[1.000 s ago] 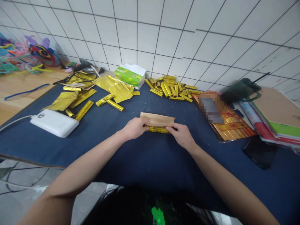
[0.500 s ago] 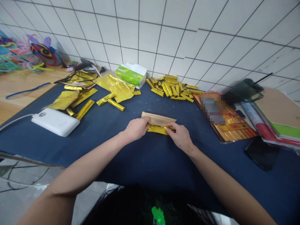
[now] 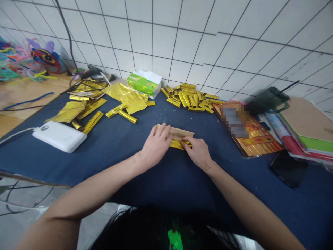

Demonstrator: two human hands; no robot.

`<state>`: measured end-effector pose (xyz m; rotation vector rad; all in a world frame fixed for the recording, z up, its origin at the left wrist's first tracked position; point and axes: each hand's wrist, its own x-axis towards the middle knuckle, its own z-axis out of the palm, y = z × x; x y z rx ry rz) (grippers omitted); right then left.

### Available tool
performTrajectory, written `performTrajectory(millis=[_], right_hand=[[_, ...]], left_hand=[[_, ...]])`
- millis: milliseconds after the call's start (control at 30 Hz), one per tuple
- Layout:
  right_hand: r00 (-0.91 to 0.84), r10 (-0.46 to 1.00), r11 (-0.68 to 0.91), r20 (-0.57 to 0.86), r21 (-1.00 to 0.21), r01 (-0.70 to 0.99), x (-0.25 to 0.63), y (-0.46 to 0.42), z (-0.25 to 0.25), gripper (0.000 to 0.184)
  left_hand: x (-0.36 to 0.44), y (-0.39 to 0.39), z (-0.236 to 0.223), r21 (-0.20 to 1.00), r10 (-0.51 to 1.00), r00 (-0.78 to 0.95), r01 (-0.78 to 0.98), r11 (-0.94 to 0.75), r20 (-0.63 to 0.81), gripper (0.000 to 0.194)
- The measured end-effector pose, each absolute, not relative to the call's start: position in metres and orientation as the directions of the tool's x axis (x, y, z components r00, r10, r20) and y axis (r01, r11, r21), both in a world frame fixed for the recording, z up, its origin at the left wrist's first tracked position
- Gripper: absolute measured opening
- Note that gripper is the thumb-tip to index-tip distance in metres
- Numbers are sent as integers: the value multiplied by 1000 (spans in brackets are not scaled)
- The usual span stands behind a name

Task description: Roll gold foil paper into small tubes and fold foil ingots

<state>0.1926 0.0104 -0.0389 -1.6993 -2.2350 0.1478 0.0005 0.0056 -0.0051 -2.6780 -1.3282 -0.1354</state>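
Observation:
A sheet of gold foil paper (image 3: 177,143) with its tan back (image 3: 182,132) turned up lies partly rolled on the dark blue table (image 3: 161,180). My left hand (image 3: 156,143) rests flat on the left end of the roll, fingers stretched forward. The fingers of my right hand (image 3: 197,151) pinch the right end of the gold roll.
A heap of finished gold rolls (image 3: 191,98) lies at the back by the tiled wall. Loose gold sheets and rolls (image 3: 104,102) lie at the back left, near a green tissue box (image 3: 143,84). A white power bank (image 3: 59,135) sits left; a pack of gold paper (image 3: 249,133) and a black phone (image 3: 288,168) right.
My left hand has opened from gripping the roll's end and now lies flat over it, further forward. The right hand has shifted slightly left along the roll.

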Motion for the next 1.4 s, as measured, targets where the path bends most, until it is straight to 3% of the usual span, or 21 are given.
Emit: performTrajectory(millis=[100, 267, 567, 733, 833, 967, 1167, 1400], right_hand=[[-252, 946, 299, 203, -258, 919, 192, 10, -38, 17], [-264, 935, 319, 236, -240, 917, 193, 10, -38, 17], [-171, 922, 282, 347, -300, 911, 207, 16, -41, 20], [-306, 795, 508, 525, -298, 808, 200, -3, -30, 22], [-532, 712, 684, 459, -282, 672, 189, -15, -30, 26], [-622, 729, 681, 286, -215, 700, 187, -17, -36, 38], [-607, 782, 623, 143, -130, 772, 202, -4, -40, 44], [-451, 878, 477, 158, -232, 847, 211, 6, -45, 44]], left_hand=[[9, -9, -17, -32, 656, 749, 661, -750, 93, 43], [14, -25, -31, 60, 679, 734, 678, -733, -8, 87], [18, -30, -34, 18, 726, 688, 726, -688, 0, 93], [19, -32, -36, 9, 730, 683, 730, -683, 1, 91], [19, -32, -35, 3, 737, 676, 737, -676, -2, 90], [19, -32, -33, 3, 745, 667, 745, -667, -4, 91], [19, -32, -32, 12, 754, 657, 754, -657, 5, 95], [18, -33, -34, 4, 767, 642, 767, -642, 11, 97]])
